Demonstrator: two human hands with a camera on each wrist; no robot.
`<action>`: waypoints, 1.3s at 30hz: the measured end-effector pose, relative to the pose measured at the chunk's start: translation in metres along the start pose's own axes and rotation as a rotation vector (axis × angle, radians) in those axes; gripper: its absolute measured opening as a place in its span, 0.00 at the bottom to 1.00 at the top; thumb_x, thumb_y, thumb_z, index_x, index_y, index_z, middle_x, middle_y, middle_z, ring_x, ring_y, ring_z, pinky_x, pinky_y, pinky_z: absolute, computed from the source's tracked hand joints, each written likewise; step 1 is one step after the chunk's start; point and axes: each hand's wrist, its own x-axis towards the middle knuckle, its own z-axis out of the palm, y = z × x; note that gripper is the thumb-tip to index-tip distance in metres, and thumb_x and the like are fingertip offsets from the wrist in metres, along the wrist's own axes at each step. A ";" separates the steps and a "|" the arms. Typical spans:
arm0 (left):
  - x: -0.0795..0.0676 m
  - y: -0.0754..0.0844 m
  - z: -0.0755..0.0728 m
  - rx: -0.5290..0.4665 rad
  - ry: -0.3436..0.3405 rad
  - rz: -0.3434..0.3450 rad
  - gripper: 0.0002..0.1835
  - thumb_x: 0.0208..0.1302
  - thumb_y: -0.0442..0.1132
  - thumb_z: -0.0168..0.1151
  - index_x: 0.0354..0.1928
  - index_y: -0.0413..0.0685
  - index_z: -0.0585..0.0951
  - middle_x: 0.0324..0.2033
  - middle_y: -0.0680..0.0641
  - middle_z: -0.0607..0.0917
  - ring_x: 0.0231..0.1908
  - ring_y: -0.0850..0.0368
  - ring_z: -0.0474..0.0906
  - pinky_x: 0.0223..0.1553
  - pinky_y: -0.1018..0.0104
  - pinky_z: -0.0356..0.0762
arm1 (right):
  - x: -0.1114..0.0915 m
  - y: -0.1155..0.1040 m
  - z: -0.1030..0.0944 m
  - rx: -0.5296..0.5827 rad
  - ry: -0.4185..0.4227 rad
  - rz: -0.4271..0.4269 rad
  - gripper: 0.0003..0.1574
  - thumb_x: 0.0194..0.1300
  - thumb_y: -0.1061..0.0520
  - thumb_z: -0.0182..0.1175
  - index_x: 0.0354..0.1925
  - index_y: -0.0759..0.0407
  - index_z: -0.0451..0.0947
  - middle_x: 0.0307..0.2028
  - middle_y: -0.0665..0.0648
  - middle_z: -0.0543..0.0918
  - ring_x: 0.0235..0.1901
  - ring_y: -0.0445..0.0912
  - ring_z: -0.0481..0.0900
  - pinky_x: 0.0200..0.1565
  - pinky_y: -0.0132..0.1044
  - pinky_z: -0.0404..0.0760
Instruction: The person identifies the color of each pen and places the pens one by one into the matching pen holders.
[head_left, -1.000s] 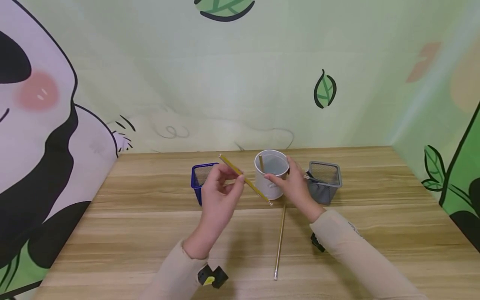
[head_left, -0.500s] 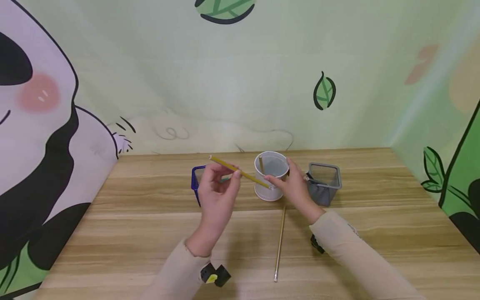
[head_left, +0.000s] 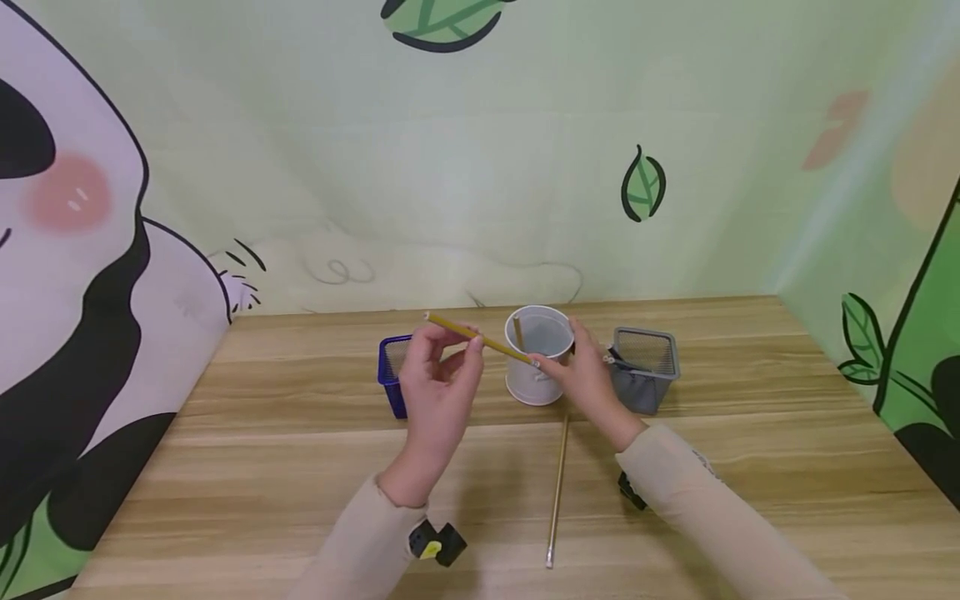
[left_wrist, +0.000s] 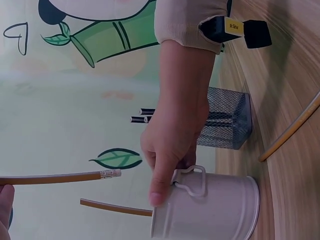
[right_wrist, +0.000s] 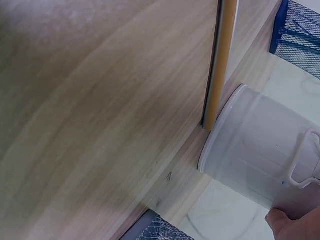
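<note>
Above the wooden counter [head_left: 225, 467], the left hand [head_left: 438, 392] pinches a yellow pencil [head_left: 480, 339] in its fingertips, the eraser end pointing toward the white cup [head_left: 536, 357]. The right hand [head_left: 581, 375] curls around that cup's side, steadying it; another pencil [head_left: 517, 332] stands inside. A second loose pencil [head_left: 557, 487] lies on the counter just before the cup, between a blue mesh holder [head_left: 390, 375] and a grey mesh holder [head_left: 645, 367].

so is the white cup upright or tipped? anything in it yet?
Upright: the white cup stands on its base on the table, steadied by the right hand. One pencil already leans inside it.
</note>
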 end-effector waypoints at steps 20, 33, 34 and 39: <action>-0.002 -0.022 0.009 0.241 -0.112 0.407 0.13 0.51 0.18 0.62 0.39 0.31 0.73 0.35 0.37 0.78 0.37 0.45 0.79 0.40 0.69 0.82 | -0.001 0.000 0.002 0.047 0.005 -0.058 0.55 0.56 0.47 0.69 0.69 0.71 0.53 0.62 0.72 0.66 0.63 0.61 0.65 0.63 0.54 0.66; -0.007 -0.037 0.016 0.300 -0.193 0.427 0.11 0.55 0.22 0.62 0.40 0.32 0.73 0.35 0.38 0.78 0.37 0.48 0.80 0.43 0.72 0.81 | -0.002 0.001 -0.002 0.054 -0.020 -0.035 0.57 0.57 0.47 0.68 0.70 0.72 0.49 0.63 0.72 0.64 0.62 0.61 0.66 0.62 0.54 0.68; -0.007 -0.038 0.017 0.300 -0.193 0.421 0.11 0.55 0.21 0.62 0.40 0.32 0.73 0.35 0.38 0.78 0.37 0.48 0.80 0.43 0.72 0.81 | -0.002 0.001 -0.002 0.053 -0.020 -0.036 0.57 0.57 0.47 0.68 0.70 0.72 0.49 0.63 0.72 0.64 0.62 0.61 0.66 0.62 0.54 0.68; -0.007 -0.041 0.018 0.293 -0.192 0.405 0.13 0.53 0.19 0.62 0.40 0.32 0.73 0.35 0.37 0.78 0.38 0.47 0.80 0.42 0.70 0.82 | -0.001 0.001 -0.002 0.064 -0.017 -0.041 0.55 0.57 0.48 0.68 0.69 0.71 0.51 0.61 0.71 0.65 0.61 0.60 0.67 0.61 0.53 0.69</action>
